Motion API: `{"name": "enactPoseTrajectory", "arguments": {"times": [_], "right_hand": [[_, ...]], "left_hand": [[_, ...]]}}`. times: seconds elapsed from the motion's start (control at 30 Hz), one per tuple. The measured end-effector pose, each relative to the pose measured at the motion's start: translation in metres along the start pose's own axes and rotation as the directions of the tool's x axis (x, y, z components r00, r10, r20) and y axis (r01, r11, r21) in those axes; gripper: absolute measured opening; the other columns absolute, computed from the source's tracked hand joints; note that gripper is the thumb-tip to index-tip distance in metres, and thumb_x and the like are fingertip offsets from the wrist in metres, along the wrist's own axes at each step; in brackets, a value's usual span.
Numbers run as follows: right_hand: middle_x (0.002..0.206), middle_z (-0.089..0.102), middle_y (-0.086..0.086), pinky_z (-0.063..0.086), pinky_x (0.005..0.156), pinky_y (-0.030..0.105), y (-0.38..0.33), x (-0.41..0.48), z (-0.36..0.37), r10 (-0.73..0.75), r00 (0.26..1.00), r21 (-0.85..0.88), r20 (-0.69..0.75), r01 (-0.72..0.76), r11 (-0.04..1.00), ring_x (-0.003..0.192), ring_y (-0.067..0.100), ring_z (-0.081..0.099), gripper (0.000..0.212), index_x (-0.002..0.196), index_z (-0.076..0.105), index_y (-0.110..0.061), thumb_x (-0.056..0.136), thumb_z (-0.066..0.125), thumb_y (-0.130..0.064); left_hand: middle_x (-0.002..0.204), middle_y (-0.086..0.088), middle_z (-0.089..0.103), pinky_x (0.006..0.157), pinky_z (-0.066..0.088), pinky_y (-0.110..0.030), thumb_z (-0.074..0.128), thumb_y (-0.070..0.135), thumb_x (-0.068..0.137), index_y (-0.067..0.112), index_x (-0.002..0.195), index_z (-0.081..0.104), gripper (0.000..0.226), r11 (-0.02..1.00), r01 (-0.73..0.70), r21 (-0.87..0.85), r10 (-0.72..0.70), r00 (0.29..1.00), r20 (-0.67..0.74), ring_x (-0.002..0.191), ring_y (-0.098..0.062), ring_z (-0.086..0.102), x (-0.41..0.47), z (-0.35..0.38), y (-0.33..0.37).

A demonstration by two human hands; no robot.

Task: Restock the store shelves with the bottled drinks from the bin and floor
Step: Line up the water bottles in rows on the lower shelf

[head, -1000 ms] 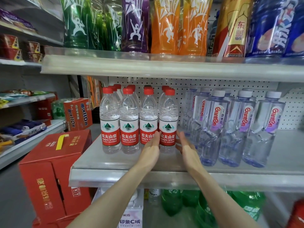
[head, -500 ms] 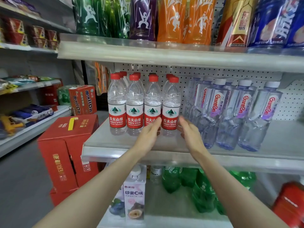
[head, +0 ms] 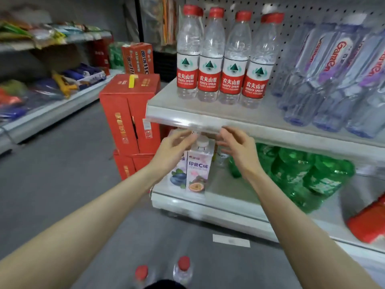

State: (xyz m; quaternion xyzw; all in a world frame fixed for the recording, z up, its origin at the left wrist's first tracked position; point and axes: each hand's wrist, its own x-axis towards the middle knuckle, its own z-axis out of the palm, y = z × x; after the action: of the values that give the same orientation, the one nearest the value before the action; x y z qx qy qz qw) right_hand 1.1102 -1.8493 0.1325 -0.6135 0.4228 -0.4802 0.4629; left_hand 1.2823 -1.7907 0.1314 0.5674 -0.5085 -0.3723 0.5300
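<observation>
Several red-capped water bottles (head: 221, 59) with red labels stand in a row on the grey shelf (head: 183, 119). Right of them stand clear Ganten bottles (head: 333, 76). Two more red-capped bottles (head: 183, 270) stand on the floor at the bottom edge of the view. My left hand (head: 173, 151) and my right hand (head: 237, 147) hover empty just below the shelf's front lip, fingers relaxed and apart, in front of a drink carton (head: 199, 167) on the lower shelf.
Stacked red cardboard boxes (head: 129, 113) stand on the floor left of the shelf. Green bottles (head: 302, 174) lie on the lower shelf, with a red pack (head: 368, 224) at the far right. Another shelving unit with packets (head: 52, 84) runs along the left aisle.
Both hands have let go of the red-labelled bottles and dropped from the shelf top to below its lip. The view has tilted down, showing the floor and two bottles there.
</observation>
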Motion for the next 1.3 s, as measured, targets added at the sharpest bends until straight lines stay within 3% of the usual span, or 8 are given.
{"name": "enactPoseTrajectory", "arguments": {"times": [0.23,0.37,0.53,0.7,0.83,0.93,1.03,1.3], "right_hand": [[0.1,0.069,0.013,0.054,0.078,0.037,0.067,-0.054,0.045,0.242,0.962,0.068,0.123,-0.251,0.965,0.086,0.025,0.065,0.02,0.111,0.063,-0.011,0.092,0.063,-0.017],[0.1,0.068,0.007,0.049,0.075,0.024,0.104,-0.086,0.061,0.36,0.915,-0.029,0.179,-0.361,0.932,0.084,0.016,0.065,0.021,0.111,0.062,-0.014,0.091,0.064,-0.021],[0.093,0.067,0.0,0.047,0.074,0.01,0.137,-0.125,0.07,0.435,0.863,-0.099,0.255,-0.424,0.9,0.083,0.007,0.061,0.026,0.112,0.064,-0.007,0.089,0.067,-0.017],[0.104,0.068,-0.001,0.047,0.079,0.014,0.16,-0.155,0.075,0.509,0.804,-0.204,0.308,-0.467,0.86,0.094,0.008,0.063,0.029,0.113,0.065,-0.013,0.087,0.069,-0.025],[0.105,0.069,0.002,0.046,0.076,0.013,0.165,-0.162,0.08,0.521,0.8,-0.222,0.298,-0.472,0.853,0.096,0.01,0.064,0.032,0.114,0.066,-0.011,0.086,0.07,-0.026],[0.107,0.068,0.002,0.047,0.074,0.006,0.166,-0.165,0.082,0.519,0.801,-0.224,0.297,-0.47,0.854,0.099,0.011,0.064,0.033,0.116,0.066,-0.009,0.087,0.07,-0.025],[0.106,0.069,0.002,0.046,0.071,0.005,0.165,-0.165,0.083,0.523,0.8,-0.214,0.294,-0.478,0.852,0.097,0.01,0.064,0.033,0.115,0.066,-0.01,0.086,0.07,-0.025],[0.103,0.067,-0.006,0.047,0.08,0.012,0.152,-0.153,0.074,0.499,0.816,-0.182,0.292,-0.465,0.867,0.094,0.001,0.062,0.031,0.115,0.065,-0.015,0.087,0.069,-0.028]], "left_hand": [[0.093,0.002,0.066,0.072,0.045,-0.019,0.059,0.027,0.092,0.015,0.12,0.058,0.031,0.977,0.212,0.031,-0.209,0.974,-0.089,0.082,-0.009,0.061,-0.051,-0.028,-0.079],[0.101,-0.012,0.067,0.077,0.043,-0.025,0.062,0.025,0.09,0.015,0.116,0.06,0.028,0.942,0.334,0.019,-0.331,0.939,-0.093,0.089,-0.016,0.06,-0.086,-0.038,-0.125],[0.1,0.002,0.066,0.064,0.042,-0.006,0.065,0.021,0.088,0.02,0.114,0.059,0.026,0.888,0.453,0.077,-0.454,0.891,0.001,0.092,-0.009,0.058,-0.13,-0.046,-0.162],[0.114,-0.002,0.059,0.066,0.044,-0.001,0.071,0.018,0.082,0.013,0.125,0.055,0.045,0.81,0.559,0.177,-0.58,0.808,0.102,0.095,-0.004,0.058,-0.164,-0.051,-0.187],[0.12,-0.003,0.053,0.077,0.041,-0.003,0.076,0.008,0.077,0.004,0.131,0.05,0.059,0.797,0.541,0.269,-0.594,0.781,0.193,0.111,-0.011,0.05,-0.179,-0.054,-0.201],[0.119,0.001,0.056,0.094,0.041,-0.021,0.084,0.015,0.064,0.006,0.128,0.054,0.072,0.788,0.522,0.325,-0.597,0.778,0.197,0.116,-0.015,0.053,-0.183,-0.056,-0.214],[0.11,-0.001,0.062,0.103,0.043,-0.033,0.082,0.002,0.067,0.006,0.118,0.06,0.055,0.797,0.51,0.324,-0.573,0.808,0.137,0.113,-0.019,0.057,-0.184,-0.056,-0.225],[0.094,-0.001,0.066,0.081,0.044,-0.02,0.074,0.01,0.079,0.016,0.096,0.063,0.021,0.87,0.383,0.311,-0.416,0.908,0.044,0.092,-0.015,0.062,-0.158,-0.055,-0.212]]}}
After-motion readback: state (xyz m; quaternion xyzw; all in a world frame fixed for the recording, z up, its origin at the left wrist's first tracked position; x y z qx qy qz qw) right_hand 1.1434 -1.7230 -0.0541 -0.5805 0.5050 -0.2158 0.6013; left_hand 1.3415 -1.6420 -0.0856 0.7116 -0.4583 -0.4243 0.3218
